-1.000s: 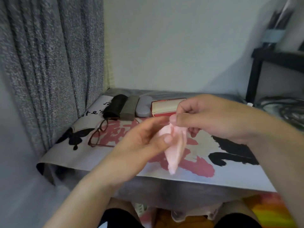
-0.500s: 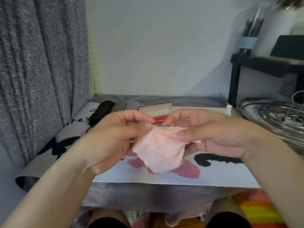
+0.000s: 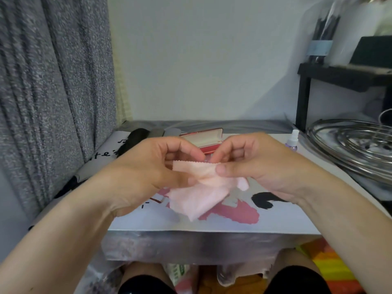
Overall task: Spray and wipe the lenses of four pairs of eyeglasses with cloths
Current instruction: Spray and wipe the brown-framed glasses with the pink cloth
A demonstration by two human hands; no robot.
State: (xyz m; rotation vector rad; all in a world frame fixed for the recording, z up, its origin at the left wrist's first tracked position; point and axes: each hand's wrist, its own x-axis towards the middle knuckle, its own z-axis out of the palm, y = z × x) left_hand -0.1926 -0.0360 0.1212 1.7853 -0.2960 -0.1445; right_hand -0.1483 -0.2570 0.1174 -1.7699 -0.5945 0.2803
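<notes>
Your left hand and right hand both pinch the pink cloth above the bench; bunched folds would likely smear lenses.

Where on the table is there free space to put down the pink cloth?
Bare room shows on the printed table cover near the front edge, right of the red print, below the right hand. The back row is crowded: dark cases, the open red case and the spray bottle. Both hands hide the middle; the left hand also pinches the pink cloth.
</notes>
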